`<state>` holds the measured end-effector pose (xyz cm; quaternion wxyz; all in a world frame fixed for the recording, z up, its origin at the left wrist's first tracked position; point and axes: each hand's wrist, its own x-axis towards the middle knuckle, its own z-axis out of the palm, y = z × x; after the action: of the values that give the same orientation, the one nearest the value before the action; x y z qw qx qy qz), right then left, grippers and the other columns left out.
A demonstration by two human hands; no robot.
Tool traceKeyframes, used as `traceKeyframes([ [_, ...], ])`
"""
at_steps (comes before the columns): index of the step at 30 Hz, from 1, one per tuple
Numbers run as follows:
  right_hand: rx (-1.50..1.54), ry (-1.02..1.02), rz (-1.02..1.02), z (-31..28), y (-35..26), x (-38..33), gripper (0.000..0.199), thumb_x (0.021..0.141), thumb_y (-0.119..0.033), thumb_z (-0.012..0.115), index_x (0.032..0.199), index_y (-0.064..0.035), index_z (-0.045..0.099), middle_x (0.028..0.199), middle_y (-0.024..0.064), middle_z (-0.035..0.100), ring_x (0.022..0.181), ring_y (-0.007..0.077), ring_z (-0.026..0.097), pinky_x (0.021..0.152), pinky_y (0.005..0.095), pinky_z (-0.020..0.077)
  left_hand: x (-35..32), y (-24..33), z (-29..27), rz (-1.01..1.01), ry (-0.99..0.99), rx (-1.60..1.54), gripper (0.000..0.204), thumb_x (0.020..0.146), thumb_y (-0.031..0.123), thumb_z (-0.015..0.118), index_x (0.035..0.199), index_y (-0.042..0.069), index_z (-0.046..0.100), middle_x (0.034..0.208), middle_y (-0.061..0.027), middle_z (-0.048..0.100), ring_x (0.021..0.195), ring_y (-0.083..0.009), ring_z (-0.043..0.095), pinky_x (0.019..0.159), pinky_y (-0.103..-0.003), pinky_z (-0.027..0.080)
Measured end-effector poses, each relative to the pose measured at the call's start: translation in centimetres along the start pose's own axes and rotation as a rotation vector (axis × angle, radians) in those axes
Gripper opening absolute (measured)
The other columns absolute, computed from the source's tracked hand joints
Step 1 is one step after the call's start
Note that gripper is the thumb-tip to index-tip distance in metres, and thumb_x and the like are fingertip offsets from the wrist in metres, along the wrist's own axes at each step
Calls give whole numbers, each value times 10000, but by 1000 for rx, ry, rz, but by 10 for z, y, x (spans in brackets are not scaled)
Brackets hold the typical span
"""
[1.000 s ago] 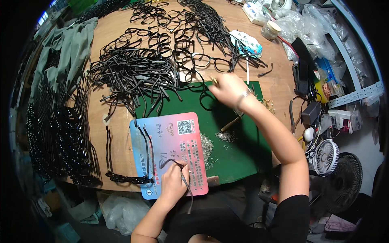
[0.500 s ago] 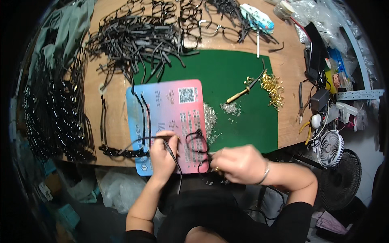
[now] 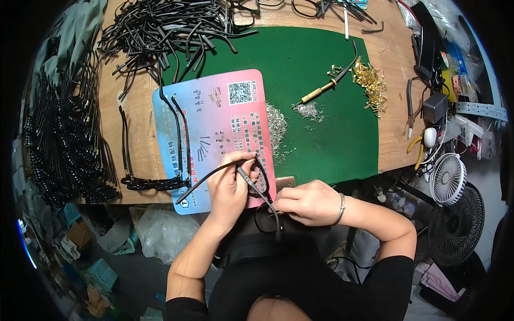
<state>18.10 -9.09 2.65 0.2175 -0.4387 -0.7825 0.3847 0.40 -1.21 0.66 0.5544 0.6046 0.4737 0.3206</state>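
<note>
My left hand (image 3: 229,184) is closed around a black eyeglass frame (image 3: 261,181) over the lower right of a blue-and-pink printed mat. Two dark temple arms show at its fingers: one temple (image 3: 206,179) slants down to the left, the other (image 3: 259,193) down to the right. The frame's lower rim hangs past the mat toward my lap. Against that rim, my right hand (image 3: 309,203) is closed with fingertips pinched together; what they hold is hidden. A pair of assembled black glasses (image 3: 155,183) rests upside down across the mat's left edge, temples pointing away.
On the green sheet (image 3: 332,144) lie silver screws (image 3: 277,131), brass pieces (image 3: 370,85) and a brass-handled screwdriver (image 3: 318,93). Loose temples (image 3: 166,29) are heaped at the back; black frames (image 3: 75,150) pile up at left. Pliers (image 3: 411,109) and a white fan (image 3: 448,176) sit right.
The view has shifted, so the table sits higher. The temples and frame now meet at my left fingers. My right hand, blurred before, is steady against the frame's lower rim.
</note>
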Motion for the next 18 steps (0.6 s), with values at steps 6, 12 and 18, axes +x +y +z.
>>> traceKeyframes([
  [6, 76, -34, 134, -27, 4, -16, 351, 726, -93, 644, 1069, -141, 583, 877, 55, 614, 712, 254, 628, 601, 345, 521, 0, -2, -2, 10, -7, 21, 102, 882, -31, 527, 977, -25, 562, 817, -58, 603, 620, -85, 591, 548, -215, 489],
  [12, 69, 82, 315, -40, 11, -19, 283, 771, -143, 647, 1038, -87, 572, 808, 88, 567, 688, 255, 600, 612, 345, 495, 3, -2, -1, 220, -39, 322, 158, 816, -79, 561, 949, 5, 565, 789, -101, 600, 628, -182, 618, 550, -276, 494],
  [18, 92, 148, 394, -43, 10, -23, 309, 830, -188, 587, 1102, -76, 494, 944, 137, 503, 707, 294, 598, 645, 383, 494, 0, 5, -11, 389, -124, 511, 246, 717, -110, 584, 914, 38, 576, 808, -96, 609, 656, -248, 624, 571, -324, 500],
])
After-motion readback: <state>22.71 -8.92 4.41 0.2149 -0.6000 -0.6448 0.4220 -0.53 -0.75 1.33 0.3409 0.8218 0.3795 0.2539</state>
